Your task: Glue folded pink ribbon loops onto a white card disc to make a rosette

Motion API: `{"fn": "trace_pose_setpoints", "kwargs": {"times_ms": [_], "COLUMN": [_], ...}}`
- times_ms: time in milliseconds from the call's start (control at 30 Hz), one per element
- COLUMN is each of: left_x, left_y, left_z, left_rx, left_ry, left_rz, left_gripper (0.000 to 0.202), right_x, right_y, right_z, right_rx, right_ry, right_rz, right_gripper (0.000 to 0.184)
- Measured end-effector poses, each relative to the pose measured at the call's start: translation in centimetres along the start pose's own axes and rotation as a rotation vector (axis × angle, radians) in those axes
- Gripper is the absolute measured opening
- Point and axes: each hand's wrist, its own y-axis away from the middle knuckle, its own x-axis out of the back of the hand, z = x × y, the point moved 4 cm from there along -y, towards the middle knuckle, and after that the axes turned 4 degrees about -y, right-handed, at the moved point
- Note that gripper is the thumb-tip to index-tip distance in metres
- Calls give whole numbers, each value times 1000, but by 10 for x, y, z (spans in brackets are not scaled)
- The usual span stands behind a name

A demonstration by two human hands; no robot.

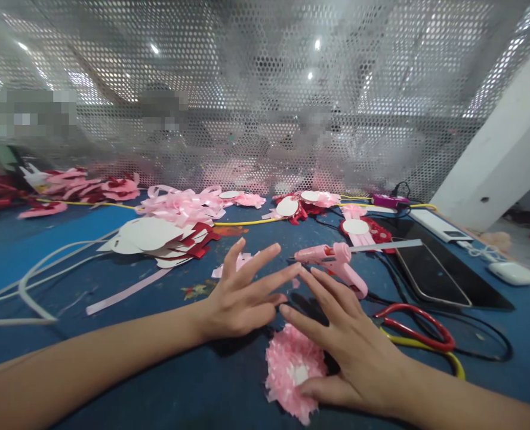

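A pink ruffled ribbon rosette (289,370) lies on the blue table (113,370) near the front edge. My right hand (341,340) rests over its right side, thumb touching it, fingers stretched out flat. My left hand (242,295) hovers just left of it with fingers spread, holding nothing. The fingertips of both hands nearly meet. A pink hot glue gun (336,263) lies just beyond the fingertips.
Red-handled scissors (419,331) and black cables lie to the right, beside a phone (430,275) and a dark tablet. White card discs (151,236), pink ribbon piles (182,206) and finished rosettes lie further back. A perforated metal screen closes the far side.
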Motion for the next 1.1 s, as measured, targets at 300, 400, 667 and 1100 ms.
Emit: {"fn": "trace_pose_setpoints", "kwargs": {"times_ms": [300,400,667,1100], "left_x": [5,3,-6,-5], "left_y": [-3,1,5,3], "left_z": [7,2,-6,1], "left_rx": [-143,-60,204,-36], "left_ry": [12,47,263,451], "left_rz": [1,36,-50,-147], "left_gripper": [19,18,66,62], "right_x": [-6,-8,-3,1], "right_y": [0,1,1,0], "right_z": [4,6,4,1], "right_rx": [-21,-93,-116,20], "right_ry": [68,59,68,104], "right_rz": [-68,-123,-11,29], "right_gripper": [85,82,86,84]}}
